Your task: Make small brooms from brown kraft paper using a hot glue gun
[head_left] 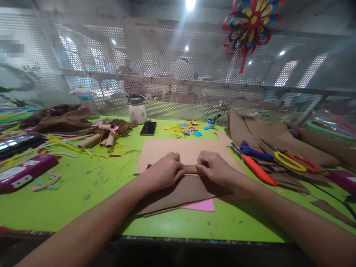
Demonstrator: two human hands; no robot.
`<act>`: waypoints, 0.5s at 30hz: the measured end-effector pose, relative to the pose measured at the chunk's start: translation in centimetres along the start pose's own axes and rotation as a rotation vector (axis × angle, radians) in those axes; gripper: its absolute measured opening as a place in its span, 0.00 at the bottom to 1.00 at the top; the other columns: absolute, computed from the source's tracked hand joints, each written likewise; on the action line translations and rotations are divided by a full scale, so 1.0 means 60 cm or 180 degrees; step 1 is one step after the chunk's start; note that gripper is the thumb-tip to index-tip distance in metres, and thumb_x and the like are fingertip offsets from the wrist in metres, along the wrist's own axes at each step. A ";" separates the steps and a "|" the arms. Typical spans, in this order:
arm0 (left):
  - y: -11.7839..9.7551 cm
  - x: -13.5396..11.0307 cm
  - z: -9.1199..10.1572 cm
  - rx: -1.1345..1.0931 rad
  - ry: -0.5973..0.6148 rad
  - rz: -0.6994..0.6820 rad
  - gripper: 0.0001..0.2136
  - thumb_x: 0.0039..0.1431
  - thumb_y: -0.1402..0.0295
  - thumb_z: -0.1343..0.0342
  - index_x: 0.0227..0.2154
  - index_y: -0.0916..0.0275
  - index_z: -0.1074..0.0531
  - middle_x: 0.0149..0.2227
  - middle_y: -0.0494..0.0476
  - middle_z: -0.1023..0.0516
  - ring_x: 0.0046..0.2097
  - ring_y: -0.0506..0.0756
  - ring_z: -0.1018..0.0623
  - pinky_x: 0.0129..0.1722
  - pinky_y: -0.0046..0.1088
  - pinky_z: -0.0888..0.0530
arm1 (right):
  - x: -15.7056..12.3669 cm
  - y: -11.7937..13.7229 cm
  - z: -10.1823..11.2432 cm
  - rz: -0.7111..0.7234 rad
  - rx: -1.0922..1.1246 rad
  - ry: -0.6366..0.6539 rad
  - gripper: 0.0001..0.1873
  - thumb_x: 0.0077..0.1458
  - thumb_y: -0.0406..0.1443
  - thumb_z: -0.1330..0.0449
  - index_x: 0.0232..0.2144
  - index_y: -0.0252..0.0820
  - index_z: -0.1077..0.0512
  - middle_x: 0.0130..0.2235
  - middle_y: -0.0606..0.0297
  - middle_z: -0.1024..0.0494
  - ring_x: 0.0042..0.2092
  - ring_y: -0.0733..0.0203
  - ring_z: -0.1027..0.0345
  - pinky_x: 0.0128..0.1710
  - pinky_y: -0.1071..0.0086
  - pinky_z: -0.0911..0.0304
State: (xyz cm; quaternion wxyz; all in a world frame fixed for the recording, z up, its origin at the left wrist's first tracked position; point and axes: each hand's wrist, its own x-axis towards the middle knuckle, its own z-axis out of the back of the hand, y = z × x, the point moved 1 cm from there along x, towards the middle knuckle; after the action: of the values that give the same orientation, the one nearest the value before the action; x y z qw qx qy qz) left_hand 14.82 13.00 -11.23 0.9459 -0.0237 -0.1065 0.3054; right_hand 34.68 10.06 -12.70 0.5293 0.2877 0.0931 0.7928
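Note:
My left hand (164, 171) and my right hand (216, 170) meet at the middle of the green table (83, 200), fingers curled over a rolled strip of brown paper (190, 169). The roll lies across a tan sheet (180, 150), at the top edge of a darker brown sheet (178, 193) under my wrists. A pink sheet (203, 205) pokes out below the brown one.
Right of my hands lie an orange cutter (257, 170), a blue-handled tool (254, 151), yellow and red scissors (294, 161) and brown paper sheets (264, 129). Paper rolls (102, 139), a phone (148, 128), a white jug (137, 110) and scraps lie further back. A mesh wall stands behind.

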 end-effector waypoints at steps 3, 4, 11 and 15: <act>0.004 0.005 -0.008 0.0060 -0.0086 0.0054 0.15 0.63 0.64 0.52 0.26 0.64 0.25 0.32 0.58 0.29 0.36 0.55 0.30 0.37 0.30 0.34 | 0.003 -0.002 -0.001 -0.0130 0.0053 0.0021 0.05 0.49 0.28 0.44 0.23 0.39 0.32 0.28 0.65 0.29 0.31 0.63 0.38 0.31 0.70 0.44; 0.005 0.005 -0.009 0.0030 -0.0109 0.0111 0.14 0.62 0.64 0.50 0.26 0.64 0.25 0.32 0.58 0.29 0.36 0.55 0.30 0.36 0.30 0.34 | 0.005 -0.002 0.000 -0.0201 0.0099 0.0041 0.05 0.49 0.28 0.43 0.23 0.39 0.32 0.28 0.65 0.28 0.31 0.63 0.37 0.31 0.70 0.44; 0.000 0.002 -0.012 0.0141 -0.0462 0.0121 0.10 0.62 0.66 0.50 0.44 0.60 0.31 0.30 0.54 0.27 0.33 0.54 0.29 0.32 0.29 0.36 | 0.017 -0.008 0.003 -0.0607 0.0572 0.0318 0.05 0.45 0.29 0.44 0.21 0.38 0.29 0.22 0.67 0.29 0.27 0.65 0.39 0.27 0.72 0.45; -0.004 0.000 -0.016 0.0891 -0.0358 -0.0284 0.12 0.64 0.66 0.54 0.30 0.59 0.27 0.27 0.55 0.30 0.32 0.55 0.31 0.28 0.30 0.40 | 0.020 -0.010 0.000 -0.0671 0.0796 0.0375 0.06 0.42 0.27 0.45 0.20 0.37 0.30 0.21 0.68 0.30 0.25 0.66 0.39 0.24 0.73 0.44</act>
State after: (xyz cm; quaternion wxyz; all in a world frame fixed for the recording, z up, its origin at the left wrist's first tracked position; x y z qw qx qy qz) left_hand 15.16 12.82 -12.17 0.9452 0.1302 -0.1167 0.2758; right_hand 34.83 11.40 -12.57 0.5632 0.2930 0.2515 0.7306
